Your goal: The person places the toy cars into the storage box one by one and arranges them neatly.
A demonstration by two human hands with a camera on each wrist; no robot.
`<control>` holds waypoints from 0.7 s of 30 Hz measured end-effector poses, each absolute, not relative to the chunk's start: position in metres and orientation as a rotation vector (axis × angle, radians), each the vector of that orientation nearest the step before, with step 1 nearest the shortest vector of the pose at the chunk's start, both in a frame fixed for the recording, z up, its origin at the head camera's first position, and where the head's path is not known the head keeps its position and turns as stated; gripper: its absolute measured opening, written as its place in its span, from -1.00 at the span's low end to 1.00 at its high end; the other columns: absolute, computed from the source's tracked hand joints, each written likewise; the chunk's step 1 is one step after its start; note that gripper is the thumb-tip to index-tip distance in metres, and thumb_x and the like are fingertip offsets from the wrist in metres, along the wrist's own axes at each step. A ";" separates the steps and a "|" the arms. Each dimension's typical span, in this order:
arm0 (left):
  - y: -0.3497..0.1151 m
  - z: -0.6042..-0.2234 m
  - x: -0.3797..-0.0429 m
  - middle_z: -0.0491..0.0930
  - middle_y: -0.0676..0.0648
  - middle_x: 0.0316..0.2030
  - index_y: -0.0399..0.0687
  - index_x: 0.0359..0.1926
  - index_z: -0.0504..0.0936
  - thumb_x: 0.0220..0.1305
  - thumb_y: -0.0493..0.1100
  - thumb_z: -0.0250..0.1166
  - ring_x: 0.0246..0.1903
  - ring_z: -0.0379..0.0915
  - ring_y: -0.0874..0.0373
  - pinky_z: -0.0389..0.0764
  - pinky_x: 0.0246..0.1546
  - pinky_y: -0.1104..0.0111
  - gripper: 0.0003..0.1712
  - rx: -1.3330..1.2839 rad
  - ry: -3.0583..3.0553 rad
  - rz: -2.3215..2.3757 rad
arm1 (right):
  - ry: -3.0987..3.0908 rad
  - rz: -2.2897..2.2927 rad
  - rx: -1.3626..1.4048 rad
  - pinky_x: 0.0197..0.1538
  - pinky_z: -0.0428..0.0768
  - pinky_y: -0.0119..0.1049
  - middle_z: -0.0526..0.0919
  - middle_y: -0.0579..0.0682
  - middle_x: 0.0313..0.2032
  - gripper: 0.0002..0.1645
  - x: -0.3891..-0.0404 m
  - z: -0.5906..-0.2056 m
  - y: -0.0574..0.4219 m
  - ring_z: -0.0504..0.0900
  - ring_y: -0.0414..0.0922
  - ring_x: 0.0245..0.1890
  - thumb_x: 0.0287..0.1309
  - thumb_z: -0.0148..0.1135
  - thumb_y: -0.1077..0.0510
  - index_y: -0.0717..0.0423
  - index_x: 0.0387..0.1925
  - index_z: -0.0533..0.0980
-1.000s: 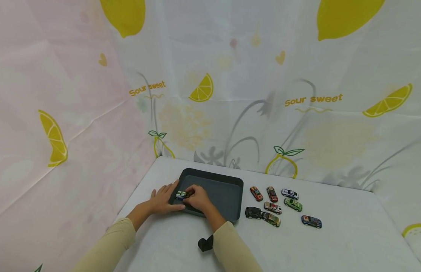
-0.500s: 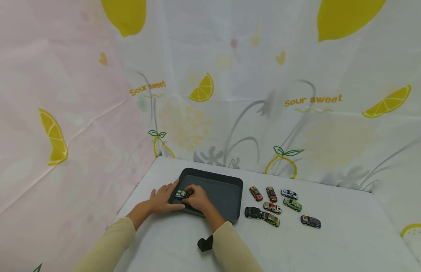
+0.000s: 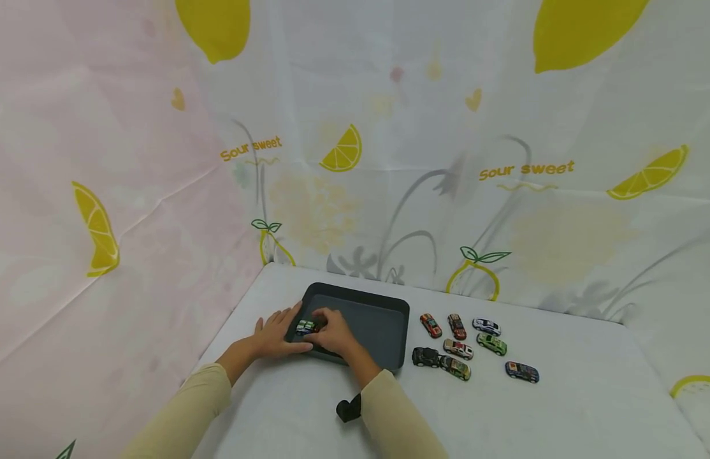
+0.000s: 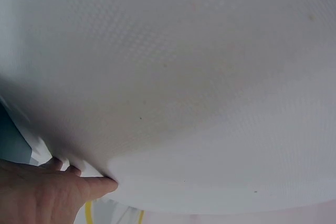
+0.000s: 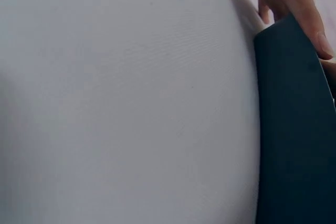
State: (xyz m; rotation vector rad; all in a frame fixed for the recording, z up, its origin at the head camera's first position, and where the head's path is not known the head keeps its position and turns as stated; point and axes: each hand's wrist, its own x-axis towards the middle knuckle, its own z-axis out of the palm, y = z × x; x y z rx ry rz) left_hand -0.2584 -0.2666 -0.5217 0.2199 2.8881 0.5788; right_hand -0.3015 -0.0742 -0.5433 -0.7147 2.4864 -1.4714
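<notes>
In the head view a dark grey tray [image 3: 366, 325] lies on the white table. Across its left rim rests my left hand [image 3: 273, 335], fingers stretched and spread, thumb along the near left corner. My right hand [image 3: 335, 333] reaches into the tray's left end and pinches a small toy car [image 3: 318, 325], mostly hidden by the fingers. Right beside it, against the left wall, sits a green and white toy car [image 3: 304, 327]. The left wrist view shows part of the left hand [image 4: 47, 192] low at the left. In the right wrist view, the left thumb lies at the tray's rim.
Right of the tray, several toy cars stand on the table, among them an orange one [image 3: 431, 326], a black one [image 3: 426, 357], a bright green one [image 3: 491, 344] and a blue one [image 3: 522, 371]. A lemon-print cloth [image 3: 412, 210] hangs behind.
The right hand's index finger and thumb have spread slightly apart around the car at the tray's left end. The left hand stays on the rim. The head view has shifted a little.
</notes>
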 end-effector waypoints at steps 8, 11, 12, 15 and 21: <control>-0.268 -0.522 -0.259 0.11 -0.34 0.47 0.05 0.58 -0.16 0.09 0.54 0.22 0.44 0.00 -0.36 -0.08 0.26 -0.48 0.28 0.237 2.895 0.576 | 2.552 -1.389 -0.714 -0.22 0.62 -0.34 0.32 0.16 0.14 -0.20 -0.300 -0.529 -0.057 0.61 -0.18 -0.27 0.12 0.44 -0.03 0.10 0.33 0.36; -0.268 -0.521 -0.259 0.12 -0.35 0.47 0.04 0.58 -0.14 0.09 0.53 0.23 0.44 0.00 -0.38 -0.10 0.26 -0.49 0.27 0.236 2.899 0.587 | 2.669 -1.305 -0.725 0.00 0.62 -0.12 0.25 0.17 0.31 -0.14 -0.299 -0.524 -0.048 0.59 0.00 0.02 0.18 0.35 -0.16 0.01 0.42 0.27; -0.268 -0.521 -0.259 0.12 -0.35 0.47 0.04 0.58 -0.14 0.09 0.52 0.23 0.44 0.00 -0.38 -0.10 0.26 -0.49 0.27 0.237 2.903 0.585 | 2.706 -1.271 -0.740 0.08 0.59 -0.03 0.19 0.18 0.36 -0.11 -0.298 -0.522 -0.045 0.54 0.07 0.12 0.20 0.32 -0.19 -0.01 0.45 0.23; -0.268 -0.522 -0.260 0.13 -0.36 0.46 0.02 0.58 -0.13 0.10 0.52 0.24 0.43 0.02 -0.39 -0.09 0.25 -0.50 0.27 0.247 2.912 0.578 | 2.831 -1.135 -0.820 0.21 0.48 0.17 0.04 0.23 0.48 -0.03 -0.296 -0.521 -0.036 0.41 0.20 0.30 0.23 0.25 -0.25 -0.02 0.52 0.11; -0.269 -0.523 -0.259 0.15 -0.36 0.44 0.04 0.57 -0.12 0.06 0.56 0.22 0.42 0.05 -0.36 -0.03 0.24 -0.49 0.28 0.255 2.912 0.542 | 3.047 -0.747 -0.912 0.32 0.34 0.22 -0.21 0.22 0.56 0.06 -0.293 -0.526 -0.022 0.22 0.24 0.43 0.25 0.12 -0.39 -0.17 0.58 -0.09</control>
